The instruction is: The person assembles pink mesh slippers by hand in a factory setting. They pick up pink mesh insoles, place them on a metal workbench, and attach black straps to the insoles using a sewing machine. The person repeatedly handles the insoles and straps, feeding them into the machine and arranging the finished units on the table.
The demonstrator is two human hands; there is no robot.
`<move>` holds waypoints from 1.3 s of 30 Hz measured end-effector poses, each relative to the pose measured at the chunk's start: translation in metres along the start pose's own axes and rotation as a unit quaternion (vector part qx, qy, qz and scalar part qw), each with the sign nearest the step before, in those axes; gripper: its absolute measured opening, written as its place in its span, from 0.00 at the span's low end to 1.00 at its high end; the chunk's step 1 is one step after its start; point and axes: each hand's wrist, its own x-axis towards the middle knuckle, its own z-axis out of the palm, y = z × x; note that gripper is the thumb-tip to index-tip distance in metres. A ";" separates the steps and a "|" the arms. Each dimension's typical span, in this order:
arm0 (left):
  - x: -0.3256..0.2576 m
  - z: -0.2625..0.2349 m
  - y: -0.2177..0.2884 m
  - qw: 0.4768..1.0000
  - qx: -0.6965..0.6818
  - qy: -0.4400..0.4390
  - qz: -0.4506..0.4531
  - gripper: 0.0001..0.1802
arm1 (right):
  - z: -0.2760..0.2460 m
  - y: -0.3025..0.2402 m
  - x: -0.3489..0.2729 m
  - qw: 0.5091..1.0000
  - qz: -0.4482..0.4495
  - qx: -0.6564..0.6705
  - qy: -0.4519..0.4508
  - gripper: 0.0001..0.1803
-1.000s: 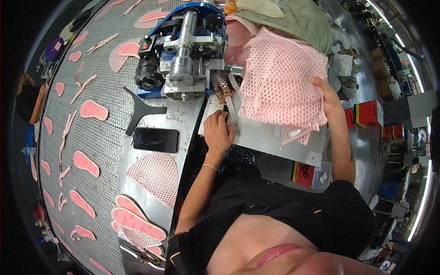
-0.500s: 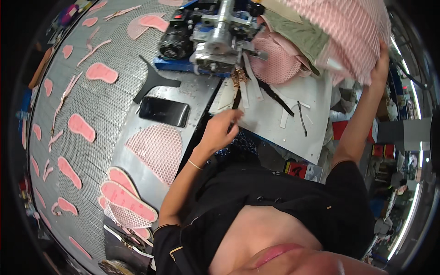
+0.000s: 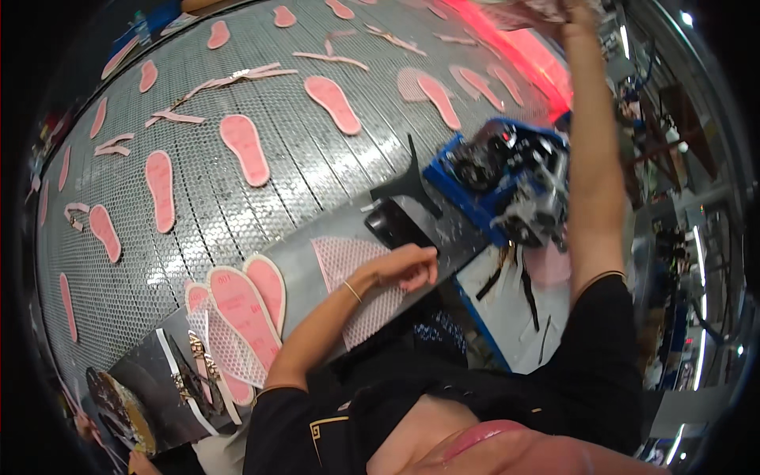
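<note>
Right grip (image 3: pixel 580 16) is holding pink mesh (image 3: pixel 518 16) at one o'clock. Left grip (image 3: pixel 410 267), half-curled, is holding nothing; a careless swing might be knocking the phone (image 3: pixel 396 225).

1. In front of me, stretching left: the belt (image 3: pixel 198 190), insoles (image 3: pixel 245 150) spread across it.
2. Closer in, insole stack (image 3: pixel 241 309) left, mesh piece (image 3: pixel 348 257) right of it, phone (image 3: pixel 396 224) just beyond.
3. Machine (image 3: pixel 514 182) right of the phone, behind my side table (image 3: pixel 507 309).
4. Past the machine, mesh bundle (image 3: pixel 518 13) in my right hand (image 3: pixel 579 20).
</note>
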 end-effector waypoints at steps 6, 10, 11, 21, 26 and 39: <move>-0.011 -0.023 0.001 0.981 -0.136 -0.100 0.098 0.35 | 0.087 0.214 0.099 0.984 0.135 0.082 -0.087 0.21; -0.030 -0.054 0.003 0.865 -0.363 -0.123 0.323 0.36 | 0.134 0.352 0.128 0.962 0.219 0.113 -0.117 0.22; -0.037 -0.060 0.010 0.844 -0.380 -0.119 0.358 0.36 | 0.143 0.381 0.134 0.958 0.235 0.114 -0.121 0.22; -0.042 -0.074 0.012 0.799 -0.421 -0.035 0.428 0.35 | 0.195 0.572 0.203 0.947 0.272 0.134 -0.108 0.25; -0.043 -0.079 0.010 0.785 -0.418 -0.005 0.458 0.33 | 0.238 0.598 0.200 0.958 0.252 0.107 -0.086 0.23; -0.052 -0.080 0.003 0.784 -0.409 0.022 0.467 0.28 | 0.256 0.597 0.168 0.963 0.234 0.089 -0.102 0.22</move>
